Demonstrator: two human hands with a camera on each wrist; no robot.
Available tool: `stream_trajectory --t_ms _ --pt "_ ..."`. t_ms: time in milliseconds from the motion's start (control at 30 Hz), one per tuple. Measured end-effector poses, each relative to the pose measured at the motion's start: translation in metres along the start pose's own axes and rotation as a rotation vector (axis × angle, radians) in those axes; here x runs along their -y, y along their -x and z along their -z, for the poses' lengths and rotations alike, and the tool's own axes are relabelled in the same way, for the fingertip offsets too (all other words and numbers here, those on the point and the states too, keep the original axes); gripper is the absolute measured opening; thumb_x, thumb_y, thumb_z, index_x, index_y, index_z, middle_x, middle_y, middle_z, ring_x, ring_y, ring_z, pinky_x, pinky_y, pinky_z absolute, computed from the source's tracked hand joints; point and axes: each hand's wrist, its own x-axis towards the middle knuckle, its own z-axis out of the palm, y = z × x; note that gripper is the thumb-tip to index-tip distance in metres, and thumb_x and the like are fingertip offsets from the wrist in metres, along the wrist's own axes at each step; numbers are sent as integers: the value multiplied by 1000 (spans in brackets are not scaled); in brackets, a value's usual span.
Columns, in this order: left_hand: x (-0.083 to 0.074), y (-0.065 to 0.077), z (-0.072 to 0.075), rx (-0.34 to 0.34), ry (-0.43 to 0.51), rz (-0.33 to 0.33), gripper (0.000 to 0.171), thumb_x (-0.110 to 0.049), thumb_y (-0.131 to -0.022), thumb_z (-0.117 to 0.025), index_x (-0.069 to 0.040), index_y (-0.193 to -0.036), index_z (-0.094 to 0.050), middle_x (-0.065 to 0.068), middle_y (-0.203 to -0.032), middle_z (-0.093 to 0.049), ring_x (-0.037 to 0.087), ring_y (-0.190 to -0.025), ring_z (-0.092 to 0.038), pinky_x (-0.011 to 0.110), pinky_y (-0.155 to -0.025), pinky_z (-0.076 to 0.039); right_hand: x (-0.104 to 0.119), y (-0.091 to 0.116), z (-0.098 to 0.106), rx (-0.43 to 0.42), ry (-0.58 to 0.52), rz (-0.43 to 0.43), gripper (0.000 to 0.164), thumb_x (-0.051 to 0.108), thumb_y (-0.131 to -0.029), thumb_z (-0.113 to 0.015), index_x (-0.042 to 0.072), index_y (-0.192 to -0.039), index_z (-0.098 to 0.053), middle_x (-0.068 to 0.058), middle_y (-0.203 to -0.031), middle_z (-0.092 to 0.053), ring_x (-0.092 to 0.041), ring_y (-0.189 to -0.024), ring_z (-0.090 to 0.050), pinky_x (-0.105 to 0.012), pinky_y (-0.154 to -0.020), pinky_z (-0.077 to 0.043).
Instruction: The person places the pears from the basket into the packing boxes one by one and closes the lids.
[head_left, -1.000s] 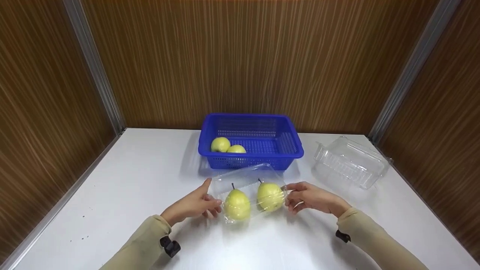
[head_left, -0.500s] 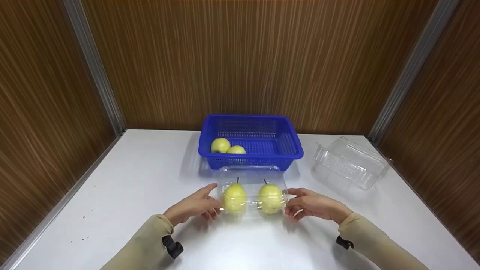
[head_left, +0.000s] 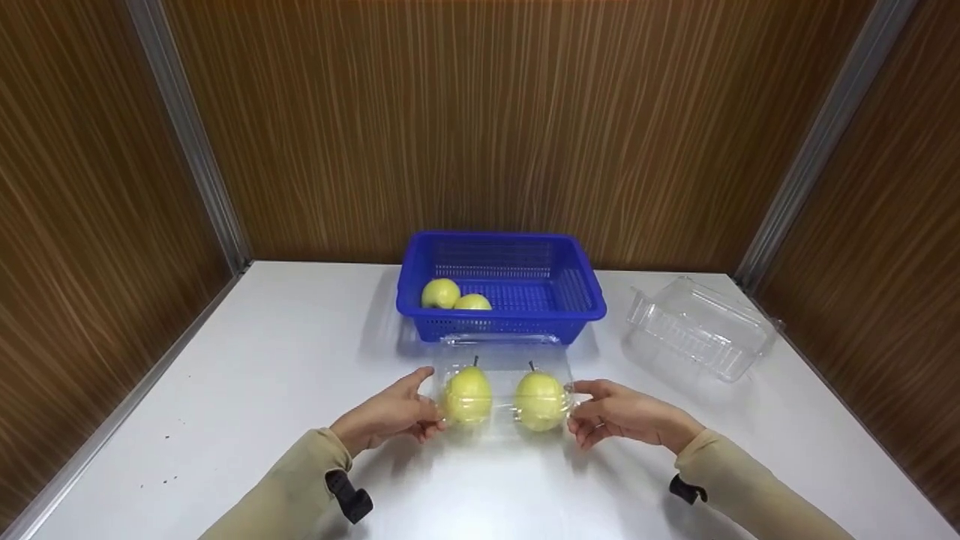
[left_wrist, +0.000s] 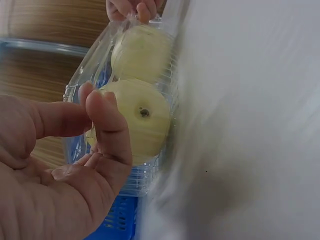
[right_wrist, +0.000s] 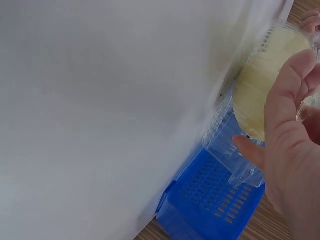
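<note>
Clear container (head_left: 504, 381): my left hand (head_left: 388, 417) pinches nine-o'clock end, right hand (head_left: 624, 411) three-o'clock; uneven hold may make pears (head_left: 468, 397) roll.

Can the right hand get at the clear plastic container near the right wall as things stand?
Likely yes: in the head view nothing stands between the right hand and that clear plastic container. It would probably have to release its grip on the pear container first.

On my feed I see a booth-like workstation, perhaps in a lab: wood-grain panels (head_left: 480, 127) on three sides, metal strips (head_left: 189, 127) at the corners, a white tabletop (head_left: 262, 360).
</note>
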Motion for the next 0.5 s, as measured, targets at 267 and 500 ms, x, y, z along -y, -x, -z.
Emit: stream_trajectory --t_ms 267,500 --pt "-1 4 4 -12 -22 8 91 3 -88 -56 -1 -155 5 8 -79 -63 11 -63 -55 23 -57 -47 1 -2 -4 -25 -30 -20 71 9 -95 -55 -10 -150 -13 -7 -86 -67 -14 -72 -66 -30 -74 -58" --pt "-1 11 20 26 14 7 89 2 -89 -57 -1 -155 3 10 -82 -69 13 -66 -63 25 -62 -54 -3 -5 -5 -88 39 -7 63 18 -96 -59 -10 -145 -30 -6 -87 -69 -15 -77 -68 -33 -76 -58"
